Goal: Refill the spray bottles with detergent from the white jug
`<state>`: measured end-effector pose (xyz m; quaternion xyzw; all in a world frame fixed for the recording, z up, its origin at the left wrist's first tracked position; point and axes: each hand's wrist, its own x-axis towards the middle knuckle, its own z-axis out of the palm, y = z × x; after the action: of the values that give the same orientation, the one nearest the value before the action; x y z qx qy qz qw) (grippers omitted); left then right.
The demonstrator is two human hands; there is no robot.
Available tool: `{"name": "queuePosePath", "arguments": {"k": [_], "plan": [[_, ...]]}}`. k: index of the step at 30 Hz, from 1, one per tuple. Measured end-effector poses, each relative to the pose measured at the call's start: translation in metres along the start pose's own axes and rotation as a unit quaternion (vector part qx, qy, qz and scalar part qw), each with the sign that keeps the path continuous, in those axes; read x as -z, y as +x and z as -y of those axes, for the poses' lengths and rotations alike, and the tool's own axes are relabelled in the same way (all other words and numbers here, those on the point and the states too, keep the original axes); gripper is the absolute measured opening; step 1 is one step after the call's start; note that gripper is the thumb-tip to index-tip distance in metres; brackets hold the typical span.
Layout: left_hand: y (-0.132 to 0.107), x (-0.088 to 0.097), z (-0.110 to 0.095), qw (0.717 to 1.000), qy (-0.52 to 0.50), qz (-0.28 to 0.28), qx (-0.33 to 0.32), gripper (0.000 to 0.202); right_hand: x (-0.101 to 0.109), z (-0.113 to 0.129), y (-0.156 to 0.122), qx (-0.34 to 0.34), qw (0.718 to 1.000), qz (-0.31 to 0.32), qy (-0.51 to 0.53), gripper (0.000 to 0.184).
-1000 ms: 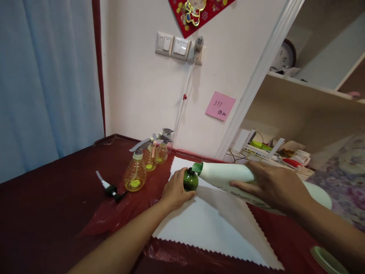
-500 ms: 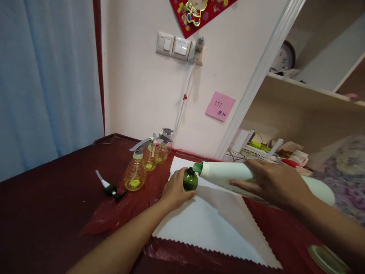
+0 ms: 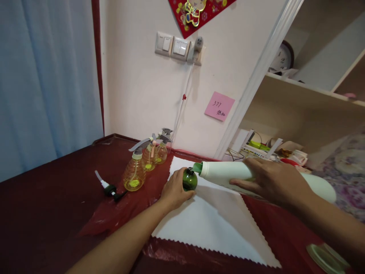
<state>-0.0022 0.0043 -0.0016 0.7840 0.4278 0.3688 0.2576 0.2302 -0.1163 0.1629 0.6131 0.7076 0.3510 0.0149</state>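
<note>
My left hand [image 3: 174, 190] is closed around a small round green bottle [image 3: 190, 180], which stands on a white zigzag-edged cloth [image 3: 211, 224]. In my right hand [image 3: 273, 182] is a long pale green bottle [image 3: 222, 173], tipped nearly level. Its green spout reaches to the mouth of the small bottle. Whether liquid is flowing I cannot tell. A dark pump top [image 3: 110, 189] with a white tube lies on the table to the left. Close to it stand several clear yellowish spray bottles [image 3: 134, 175] with grey trigger heads.
Red plastic film [image 3: 114, 213] covers part of the dark red table [image 3: 42, 213]. A pale green lid-like piece [image 3: 325, 258] lies at the lower right. Behind are a wall with switches [image 3: 180, 48], a pink note [image 3: 219, 106] and cluttered shelves [image 3: 310, 91]. A blue curtain [image 3: 48, 76] hangs left.
The far end of the pale green bottle is raised very slightly. Both hands otherwise keep their places, and the camera view has shifted a little.
</note>
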Motion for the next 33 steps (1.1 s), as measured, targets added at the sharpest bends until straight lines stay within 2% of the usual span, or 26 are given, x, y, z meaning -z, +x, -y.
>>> {"name": "queuePosePath", "arguments": {"k": [17,33], "plan": [[0.0008,-0.0020,0.0008,1.000,-0.002,-0.002,0.002,0.082,-0.0019,-0.0029,-0.0016,0.024,0.999,-0.046,0.001,0.050],[0.0008,-0.0016,0.0007,1.000,0.000,-0.004,0.003,0.082,-0.0066,-0.0036,-0.0026,0.027,0.998,-0.065,-0.006,0.053]]}}
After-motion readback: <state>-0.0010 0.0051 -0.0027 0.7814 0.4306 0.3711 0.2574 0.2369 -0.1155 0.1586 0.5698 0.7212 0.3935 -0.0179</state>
